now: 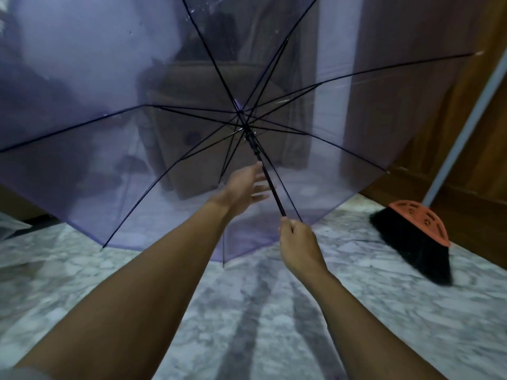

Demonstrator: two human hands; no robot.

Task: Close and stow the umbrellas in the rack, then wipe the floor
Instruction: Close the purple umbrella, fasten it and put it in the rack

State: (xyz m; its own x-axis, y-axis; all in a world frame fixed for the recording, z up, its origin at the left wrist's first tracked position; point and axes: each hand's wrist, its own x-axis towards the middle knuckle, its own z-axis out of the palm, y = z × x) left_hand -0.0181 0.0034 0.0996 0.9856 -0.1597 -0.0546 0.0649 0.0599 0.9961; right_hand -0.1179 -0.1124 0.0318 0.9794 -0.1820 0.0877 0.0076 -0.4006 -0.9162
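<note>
— What sort of place is your feed showing?

— I'd call it a home, some hallway or room corner. I see a grey-white marble-patterned floor (247,325) running under the open purple umbrella (192,86).

— What else makes you say home?

— Right of the umbrella, a household broom (419,234) with black bristles and an orange head stands on the floor. Its pale handle leans up along dark wooden panelling (472,160); door or wardrobe, I cannot tell which. Behind the umbrella, blurred through its see-through canopy, I make out what looks like a cardboard box (192,154) and a plain wall. The light is dim and indoor.
</note>
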